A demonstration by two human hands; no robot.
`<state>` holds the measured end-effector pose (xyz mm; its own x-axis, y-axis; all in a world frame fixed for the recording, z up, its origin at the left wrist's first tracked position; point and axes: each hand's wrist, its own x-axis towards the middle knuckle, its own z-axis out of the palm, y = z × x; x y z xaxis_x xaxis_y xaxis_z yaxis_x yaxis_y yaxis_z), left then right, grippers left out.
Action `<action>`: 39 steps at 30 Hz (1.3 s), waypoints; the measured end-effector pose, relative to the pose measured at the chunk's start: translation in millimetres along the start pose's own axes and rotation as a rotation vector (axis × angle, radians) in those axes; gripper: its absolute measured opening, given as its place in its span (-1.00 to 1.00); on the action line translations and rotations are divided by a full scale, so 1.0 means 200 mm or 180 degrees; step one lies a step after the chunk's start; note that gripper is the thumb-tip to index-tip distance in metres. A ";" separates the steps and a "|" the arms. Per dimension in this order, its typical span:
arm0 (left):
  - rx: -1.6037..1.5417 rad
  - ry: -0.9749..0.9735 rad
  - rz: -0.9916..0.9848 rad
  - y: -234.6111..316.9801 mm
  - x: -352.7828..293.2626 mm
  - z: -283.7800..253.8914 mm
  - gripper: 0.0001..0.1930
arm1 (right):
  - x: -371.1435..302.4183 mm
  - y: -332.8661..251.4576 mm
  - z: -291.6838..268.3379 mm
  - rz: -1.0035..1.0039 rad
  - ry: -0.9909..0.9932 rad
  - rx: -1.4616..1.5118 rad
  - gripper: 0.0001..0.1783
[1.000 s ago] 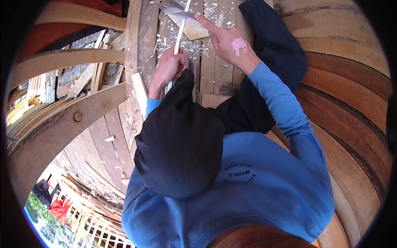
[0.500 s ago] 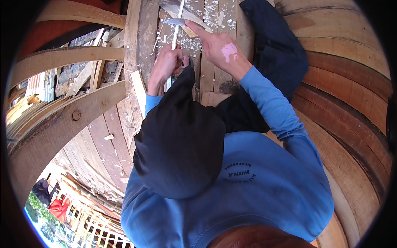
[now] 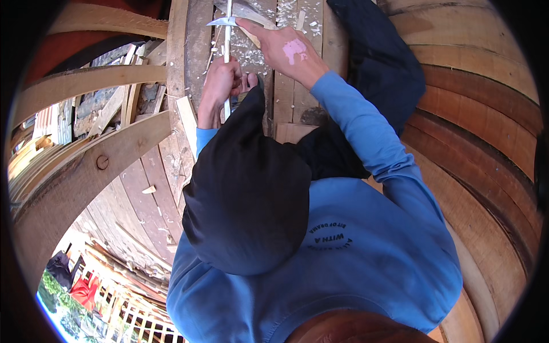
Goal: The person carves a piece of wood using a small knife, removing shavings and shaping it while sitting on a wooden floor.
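Observation:
A thin pale wooden stick (image 3: 227, 43) stands lengthwise away from me, with my left hand (image 3: 221, 82) closed around its nearer part. My right hand (image 3: 291, 54) grips a knife, its forefinger stretched along the back of the blade. The curved silver knife blade (image 3: 220, 22) crosses the stick beyond my left hand and touches it. The knife's handle is hidden inside my right hand. Bare toes (image 3: 250, 81) show just beside my left fingers, below them the dark trouser leg (image 3: 246, 188).
Wood shavings (image 3: 311, 26) litter the plank floor (image 3: 286, 86). Curved wooden ribs (image 3: 97, 157) rise at left, with stacked lumber behind. Dark cloth (image 3: 380, 63) lies at far right, against curved plank walls (image 3: 474, 114). A loose wood strip (image 3: 187, 114) lies by my left wrist.
My right hand and the knife have moved left and farther away along the stick. My left hand stays closed on the stick; the whole view has shifted slightly.

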<state>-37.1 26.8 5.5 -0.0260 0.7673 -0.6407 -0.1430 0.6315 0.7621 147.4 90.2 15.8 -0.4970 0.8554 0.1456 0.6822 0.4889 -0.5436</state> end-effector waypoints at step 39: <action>0.2244 0.0858 0.1742 0.17 -0.21 0.22 -0.71 | 0.14 0.06 -0.22 0.0294 -0.0217 0.5153 -0.10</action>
<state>3.4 20.6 63.4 -0.1537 0.9822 -0.1083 0.5885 0.1791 0.7884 165.2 128.7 49.6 -0.5403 0.8397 0.0538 -0.5170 -0.2808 -0.8086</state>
